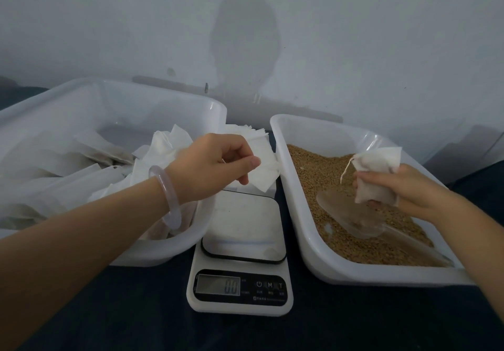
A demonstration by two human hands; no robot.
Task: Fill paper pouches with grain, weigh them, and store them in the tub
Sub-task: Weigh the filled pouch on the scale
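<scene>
we pinch empty pouch point(266, 172) in left grip point(215, 165), 12 o'clock of scale point(245, 222), likely next to fill; right grip point(403, 189) wraps filled pouch point(377, 170) over grain tray point(296, 208), 3 o'clock, likely catching spills.

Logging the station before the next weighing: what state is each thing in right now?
Scale: on, reads 0.0, platform bare.
Empty pouch: flat, pinched by left hand.
Filled pouch: bulging, gripped by right hand above grain.
Scoop: lying in grain tray.
Tub: holds many pouches.
</scene>
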